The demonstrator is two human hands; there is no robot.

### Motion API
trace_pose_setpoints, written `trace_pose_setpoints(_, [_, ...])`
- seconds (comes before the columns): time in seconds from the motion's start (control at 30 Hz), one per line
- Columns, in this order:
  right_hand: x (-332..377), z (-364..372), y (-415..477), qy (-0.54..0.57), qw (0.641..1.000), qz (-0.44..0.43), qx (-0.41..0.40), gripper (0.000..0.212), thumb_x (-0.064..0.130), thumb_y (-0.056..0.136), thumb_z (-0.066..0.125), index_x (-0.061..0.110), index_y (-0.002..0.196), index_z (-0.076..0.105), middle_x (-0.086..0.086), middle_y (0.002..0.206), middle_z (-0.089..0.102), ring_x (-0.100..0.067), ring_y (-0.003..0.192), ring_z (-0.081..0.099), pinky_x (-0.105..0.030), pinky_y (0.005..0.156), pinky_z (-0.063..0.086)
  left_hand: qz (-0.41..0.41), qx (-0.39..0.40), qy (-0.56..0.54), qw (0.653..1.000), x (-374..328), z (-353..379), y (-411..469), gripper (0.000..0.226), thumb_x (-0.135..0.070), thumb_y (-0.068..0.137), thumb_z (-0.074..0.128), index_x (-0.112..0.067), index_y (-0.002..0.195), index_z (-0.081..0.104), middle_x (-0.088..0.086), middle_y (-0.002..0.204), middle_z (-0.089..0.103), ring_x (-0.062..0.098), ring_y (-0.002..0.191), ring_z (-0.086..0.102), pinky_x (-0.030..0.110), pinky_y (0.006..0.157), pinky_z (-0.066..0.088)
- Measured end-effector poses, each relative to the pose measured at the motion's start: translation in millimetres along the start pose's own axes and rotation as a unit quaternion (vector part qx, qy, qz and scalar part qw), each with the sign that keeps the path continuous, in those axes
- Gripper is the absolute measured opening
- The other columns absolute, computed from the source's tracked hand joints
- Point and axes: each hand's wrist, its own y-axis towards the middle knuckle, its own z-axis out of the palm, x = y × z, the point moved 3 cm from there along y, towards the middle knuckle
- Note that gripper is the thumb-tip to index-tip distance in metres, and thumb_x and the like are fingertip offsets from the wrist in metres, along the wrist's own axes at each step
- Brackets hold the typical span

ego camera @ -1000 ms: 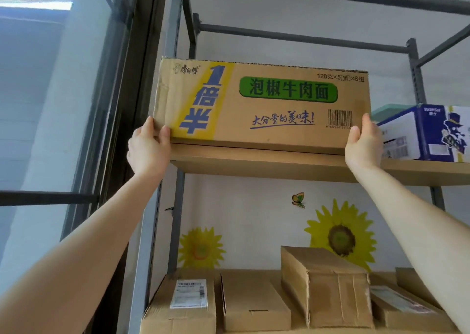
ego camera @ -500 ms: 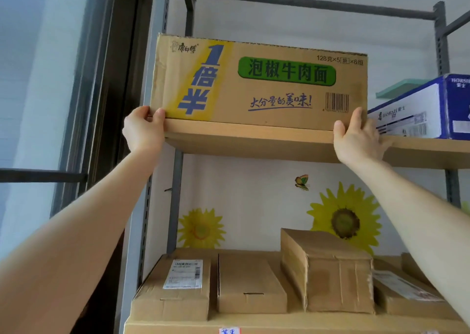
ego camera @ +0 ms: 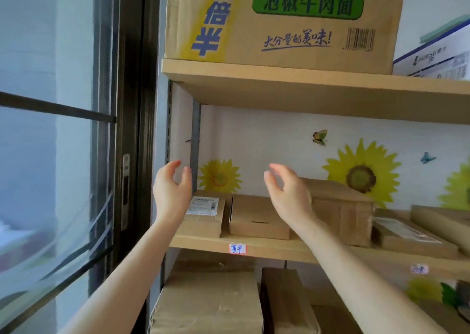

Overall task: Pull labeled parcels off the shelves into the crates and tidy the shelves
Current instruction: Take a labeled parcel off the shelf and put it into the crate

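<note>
Here, holds both hands up in front of the middle shelf (ego camera: 203, 243), gripping nothing. Shows the left hand (ego camera: 171, 191) with fingers and thumb loosely curved into an open C, palm turned rightward. Shows the right hand (ego camera: 287, 193) curved the same way, palm turned leftward, well apart from the other.

Overlaps, with the left hand, the left edge of a labelled parcel (ego camera: 203, 214) lying flat at the shelf's left end; cannot tell whether skin meets cardboard. Covers, with the right hand, part of a taller taped box (ego camera: 343, 211). Frames between the two a plain flat box (ego camera: 256, 216), just beside the labelled parcel. Finds farther right a flat parcel (ego camera: 412, 237) with a blurred label on top.

Finds on the upper shelf (ego camera: 305, 89), above both hands and untouched, a large instant-noodle carton (ego camera: 279, 20), with a blue-and-white carton (ego camera: 437, 61) just beside it. Finds a handwritten tag (ego camera: 237, 249) on the middle shelf's front edge, cardboard boxes (ego camera: 208, 303) on the level below, sunflower stickers (ego camera: 361, 175) on the wall behind, and a window (ego camera: 50, 155) at left.
</note>
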Motion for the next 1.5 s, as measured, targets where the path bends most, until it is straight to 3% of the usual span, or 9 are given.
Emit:
trace_pose_setpoints(0.17, [15.3,63.4,-30.5,-0.084,0.982,-0.003,0.170,0.032,0.029,0.099,0.030,0.016,0.097,0.059,0.001,0.092,0.057,-0.019,0.091,0.055,-0.016,0.056,0.035,-0.061,0.056,0.329,0.941,48.6,-18.8,-7.2,0.051,-0.044,0.091,0.046,0.001,0.110,0.059,0.022,0.118,0.054,0.035,0.111,0.048,0.040,0.090,0.040])
trace_pose_setpoints(0.27, [14.4,92.2,-31.4,-0.138,0.964,0.032,0.223,0.038,0.028,0.099,0.031,0.017,0.062,0.037,0.000,0.065,0.043,-0.022,0.068,0.051,-0.025,0.049,0.031,-0.086,0.095,0.399,0.908,65.0,-25.6,-9.4,0.049,-0.047,0.090,0.043,-0.003,0.099,0.064,0.019,0.112,0.056,0.034,0.107,0.049,0.038,0.087,0.041])
trace_pose_setpoints(0.53, [-0.8,112.4,-35.5,-0.085,0.962,0.144,0.215,0.047,0.042,0.089,0.051,0.017,0.050,0.042,0.003,0.048,0.041,-0.013,0.049,0.045,-0.020,0.045,0.029,-0.119,0.105,0.259,0.953,74.8,-34.3,-9.8,0.030,-0.038,0.087,0.055,-0.014,0.069,0.060,-0.001,0.066,0.057,0.014,0.063,0.054,0.021,0.049,0.034])
trace_pose_setpoints(0.67, [2.7,102.3,-53.9,0.065,0.979,0.139,0.132,0.036,0.032,0.082,0.065,-0.002,0.068,0.068,-0.017,0.062,0.064,-0.020,0.054,0.053,-0.030,0.058,0.044,-0.109,0.053,0.084,0.989,72.5,-46.7,-25.1,0.025,-0.029,0.084,0.065,-0.011,0.100,0.067,-0.005,0.081,0.061,0.010,0.076,0.056,0.019,0.065,0.040])
trace_pose_setpoints(0.73, [0.2,98.1,-68.2,0.108,0.983,0.120,0.090,0.023,0.023,0.080,0.068,0.001,0.076,0.070,-0.008,0.068,0.068,-0.016,0.062,0.059,-0.031,0.063,0.049,-0.097,0.051,0.020,0.994,71.5,-53.9,-35.6,0.032,-0.021,0.082,0.067,-0.008,0.111,0.064,-0.005,0.090,0.062,0.012,0.086,0.059,0.019,0.073,0.042])
trace_pose_setpoints(1.0, [-6.3,99.7,-110.0,0.143,0.987,0.070,-0.022,0.027,0.008,0.077,0.071,0.000,0.103,0.068,0.008,0.087,0.064,0.011,0.076,0.056,0.004,0.068,0.040,-0.060,0.055,-0.046,0.996,74.3,-63.3,-65.6,0.032,-0.010,0.083,0.065,-0.012,0.116,0.061,-0.002,0.105,0.064,0.016,0.103,0.061,0.033,0.092,0.050])
trace_pose_setpoints(1.23, [4.7,97.1,-82.0,0.062,0.998,0.030,0.001,0.019,0.018,0.088,0.059,0.006,0.102,0.067,0.004,0.085,0.064,-0.004,0.071,0.056,-0.005,0.060,0.042,-0.015,0.061,0.041,0.997,69.4,-54.6,-41.8,0.029,-0.022,0.085,0.064,-0.010,0.111,0.062,-0.002,0.100,0.063,0.014,0.096,0.059,0.028,0.084,0.049])
trace_pose_setpoints(1.33, [5.2,101.7,-56.5,-0.018,0.996,0.049,0.071,0.030,0.026,0.094,0.048,0.005,0.078,0.062,-0.002,0.061,0.056,-0.019,0.056,0.054,-0.026,0.050,0.041,-0.005,0.068,0.119,0.991,67.0,-46.3,-21.1,0.026,-0.029,0.087,0.061,-0.008,0.101,0.067,-0.006,0.082,0.060,0.010,0.078,0.058,0.017,0.064,0.042])
trace_pose_setpoints(1.5, [3.5,114.0,-42.4,-0.150,0.971,0.065,0.172,0.044,0.034,0.095,0.042,0.018,0.054,0.040,0.003,0.051,0.043,-0.023,0.057,0.052,-0.024,0.050,0.032,-0.050,0.130,0.237,0.961,78.4,-38.3,-6.5,0.031,-0.033,0.090,0.054,-0.006,0.094,0.069,0.001,0.077,0.061,0.011,0.066,0.053,0.023,0.058,0.039])
